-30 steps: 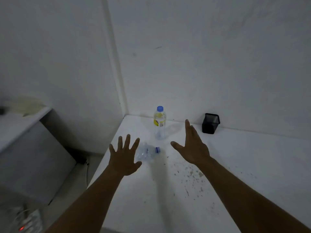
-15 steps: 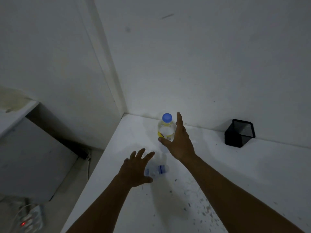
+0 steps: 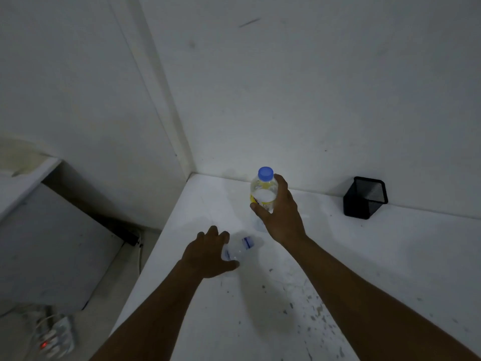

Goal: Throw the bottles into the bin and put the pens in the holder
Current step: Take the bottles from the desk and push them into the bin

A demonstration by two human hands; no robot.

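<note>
Plastic bottles are only now being gripped: my right hand point(image 3: 279, 212) is closing around the upright bottle point(image 3: 263, 190), my left hand point(image 3: 208, 252) around the lying bottle point(image 3: 240, 248), binning pending.

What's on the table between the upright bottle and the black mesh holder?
Nothing. In the head view, the white table is bare between the upright bottle, gripped by the right hand, and the black mesh holder.

dim, bluish, soft-edged wide-angle view
</note>
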